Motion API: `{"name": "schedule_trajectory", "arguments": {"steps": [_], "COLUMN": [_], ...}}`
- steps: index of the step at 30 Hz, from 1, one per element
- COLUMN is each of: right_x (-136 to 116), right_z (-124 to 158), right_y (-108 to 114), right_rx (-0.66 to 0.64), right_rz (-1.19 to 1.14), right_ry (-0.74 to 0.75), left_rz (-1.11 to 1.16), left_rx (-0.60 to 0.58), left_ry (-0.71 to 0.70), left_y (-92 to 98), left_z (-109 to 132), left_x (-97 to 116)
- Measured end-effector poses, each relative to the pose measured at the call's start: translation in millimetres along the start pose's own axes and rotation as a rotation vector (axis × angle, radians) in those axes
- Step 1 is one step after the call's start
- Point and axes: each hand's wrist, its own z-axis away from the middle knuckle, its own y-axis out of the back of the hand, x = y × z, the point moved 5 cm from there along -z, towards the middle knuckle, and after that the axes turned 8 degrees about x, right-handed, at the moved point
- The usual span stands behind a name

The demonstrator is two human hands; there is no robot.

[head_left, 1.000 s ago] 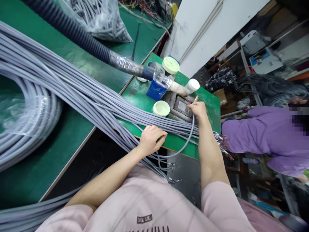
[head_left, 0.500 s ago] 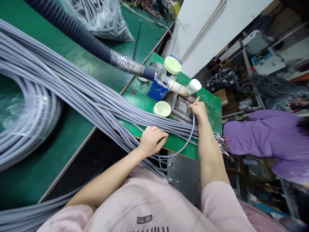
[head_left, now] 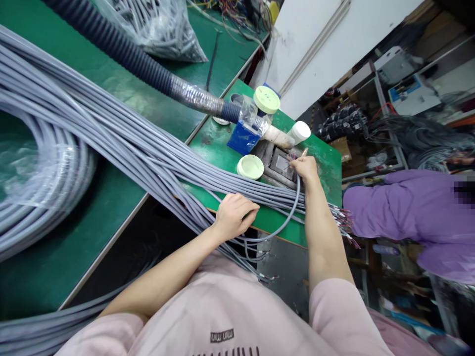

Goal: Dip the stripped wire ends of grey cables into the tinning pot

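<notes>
One bundle of grey cables [head_left: 122, 143] crosses a green workbench [head_left: 217, 141], with the left hand [head_left: 235, 216] curled around its strands. Two pale green lids [head_left: 250, 166] and one white cap [head_left: 300, 132] (all round) sit beyond it. At one metal fixture [head_left: 279, 165], the right hand [head_left: 304, 168] pinches one cable end [head_left: 293, 156].

Purple-sleeved co-worker [head_left: 408, 222]; corrugated hose [head_left: 122, 55]; bagged cable [head_left: 156, 32].

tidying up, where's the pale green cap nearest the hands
In the head view, the cap sits on the green bench, left of the right hand, by the metal fixture.
</notes>
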Motion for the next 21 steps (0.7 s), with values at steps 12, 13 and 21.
{"name": "schedule_trajectory", "arguments": {"steps": [12,13,21], "right_x": [2,3,-5], "right_z": [-2,-2,4], "right_y": [0,-1,8], "right_rx": [0.013,0.01,0.015], "right_rz": [-0.003,-0.003,-0.049], "right_ry": [0.019,0.016,-0.02], "left_rz": [-0.008,-0.007,-0.013], "left_rx": [-0.008,-0.008,-0.012], "left_ry": [0.004,0.003,0.004], "left_y": [-0.6,-0.6,-0.8], "left_z": [0,0,1], "left_x": [-1,0,-1]}}
